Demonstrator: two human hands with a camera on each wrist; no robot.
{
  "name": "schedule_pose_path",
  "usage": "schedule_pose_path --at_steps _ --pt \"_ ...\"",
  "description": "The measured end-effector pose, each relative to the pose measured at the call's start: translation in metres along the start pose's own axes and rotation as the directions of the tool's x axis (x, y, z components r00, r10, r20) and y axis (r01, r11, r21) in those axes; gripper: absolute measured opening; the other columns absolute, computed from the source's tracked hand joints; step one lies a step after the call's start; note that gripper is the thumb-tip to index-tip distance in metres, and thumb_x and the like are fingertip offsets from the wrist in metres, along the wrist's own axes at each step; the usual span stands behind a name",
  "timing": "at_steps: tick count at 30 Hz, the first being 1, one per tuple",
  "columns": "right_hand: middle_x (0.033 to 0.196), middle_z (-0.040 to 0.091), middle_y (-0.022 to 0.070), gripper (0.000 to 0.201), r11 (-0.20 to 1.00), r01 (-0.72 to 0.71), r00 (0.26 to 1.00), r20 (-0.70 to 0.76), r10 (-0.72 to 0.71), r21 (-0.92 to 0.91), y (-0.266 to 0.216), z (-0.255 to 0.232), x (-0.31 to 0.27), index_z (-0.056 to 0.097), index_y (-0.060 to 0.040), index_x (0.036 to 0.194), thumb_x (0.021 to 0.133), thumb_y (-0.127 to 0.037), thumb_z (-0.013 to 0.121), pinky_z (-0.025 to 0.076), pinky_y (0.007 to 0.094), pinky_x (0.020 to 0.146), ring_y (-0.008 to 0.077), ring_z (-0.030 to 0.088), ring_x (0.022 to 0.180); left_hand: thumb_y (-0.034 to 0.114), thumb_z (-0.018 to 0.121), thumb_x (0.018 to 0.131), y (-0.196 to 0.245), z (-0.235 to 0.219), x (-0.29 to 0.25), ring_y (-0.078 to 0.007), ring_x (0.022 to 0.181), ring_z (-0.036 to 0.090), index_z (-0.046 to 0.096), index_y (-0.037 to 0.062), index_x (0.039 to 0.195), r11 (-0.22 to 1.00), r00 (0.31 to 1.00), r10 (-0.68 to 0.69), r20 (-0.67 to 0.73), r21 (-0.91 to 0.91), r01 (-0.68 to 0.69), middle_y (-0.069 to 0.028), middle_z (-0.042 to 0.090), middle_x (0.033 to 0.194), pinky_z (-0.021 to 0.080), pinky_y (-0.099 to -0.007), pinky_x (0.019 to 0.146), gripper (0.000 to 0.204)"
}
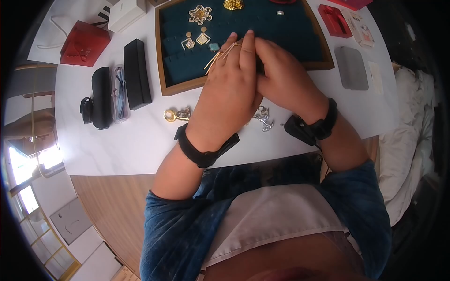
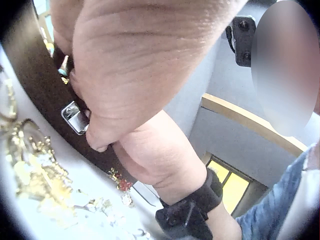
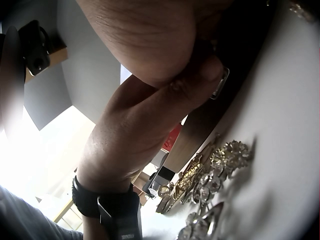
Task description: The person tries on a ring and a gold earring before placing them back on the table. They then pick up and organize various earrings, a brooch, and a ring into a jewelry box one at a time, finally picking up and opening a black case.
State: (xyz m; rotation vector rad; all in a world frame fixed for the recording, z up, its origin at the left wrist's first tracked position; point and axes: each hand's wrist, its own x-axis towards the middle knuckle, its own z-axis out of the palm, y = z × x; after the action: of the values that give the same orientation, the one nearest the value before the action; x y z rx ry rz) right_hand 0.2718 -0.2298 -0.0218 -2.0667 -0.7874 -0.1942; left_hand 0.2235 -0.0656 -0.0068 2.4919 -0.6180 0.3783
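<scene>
My left hand (image 1: 232,89) lies over the front part of the dark green jewellery tray (image 1: 176,70), back upward, its visible fingers straight and pointing away. A thin gold piece with several straight prongs (image 1: 215,62) sticks out across its fingers. Pressed close along its other side is my right hand (image 1: 286,70), whose fingertips are largely hidden behind the left; I cannot tell what they hold. In the left wrist view, a thumb comes near a silver metal latch (image 2: 76,119) on the tray's side. Left of the hands sit a turquoise-stone ring (image 1: 214,47) and two diamond-shaped earrings (image 1: 203,37).
Gold jewellery (image 1: 176,114) and silver jewellery (image 1: 265,121) lie before the tray. A flower brooch (image 1: 200,15) is inside it. Leftward stand a long black box (image 1: 137,75), a glasses case (image 1: 101,96) and a red box (image 1: 85,44); rightward, a grey tin (image 1: 351,68).
</scene>
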Motion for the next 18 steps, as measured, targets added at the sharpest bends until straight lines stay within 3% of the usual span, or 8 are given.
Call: schedule_pose_path --at_steps 7,10,18 --pt "0.105 0.069 0.0228 0.027 1.0 0.001 1.0 -0.005 -0.001 -0.011 -0.0002 0.0001 -0.0005 0.059 0.0007 0.111 0.089 -0.007 0.071 0.057 0.0506 0.083 0.0448 0.069 0.097 0.004 0.078 0.082 -0.0007 0.0005 -0.0007 -0.0481 0.151 0.044 0.033 -0.0086 0.16 1.0 1.0 0.004 -0.002 -0.008 -0.004 -0.032 0.051 0.153 0.04 -0.0511 0.123 0.092" --pt "0.105 0.069 0.0229 0.027 1.0 0.005 1.0 -0.006 -0.005 -0.013 -0.0002 0.0003 -0.0007 0.059 0.0006 0.111 0.088 -0.007 0.071 0.057 0.0511 0.083 0.0451 0.069 0.097 0.004 0.077 0.082 0.0009 0.0009 0.0003 -0.0499 0.143 0.051 0.035 -0.0129 0.157 0.999 0.999 0.034 -0.035 0.03 -0.033 -0.0319 0.058 0.137 0.042 -0.0504 0.122 0.087" --pt "0.106 0.07 0.0227 0.027 0.999 0.016 1.0 -0.019 -0.017 -0.044 0.0019 0.0023 -0.0009 0.059 -0.0002 0.112 0.088 -0.007 0.07 0.057 0.0517 0.083 0.0453 0.068 0.097 0.003 0.077 0.081 0.002 0.0019 -0.0005 -0.0498 0.143 0.051 0.038 -0.0135 0.155 0.999 0.999 0.027 -0.047 0.044 -0.025 -0.0325 0.059 0.138 0.042 -0.05 0.122 0.085"
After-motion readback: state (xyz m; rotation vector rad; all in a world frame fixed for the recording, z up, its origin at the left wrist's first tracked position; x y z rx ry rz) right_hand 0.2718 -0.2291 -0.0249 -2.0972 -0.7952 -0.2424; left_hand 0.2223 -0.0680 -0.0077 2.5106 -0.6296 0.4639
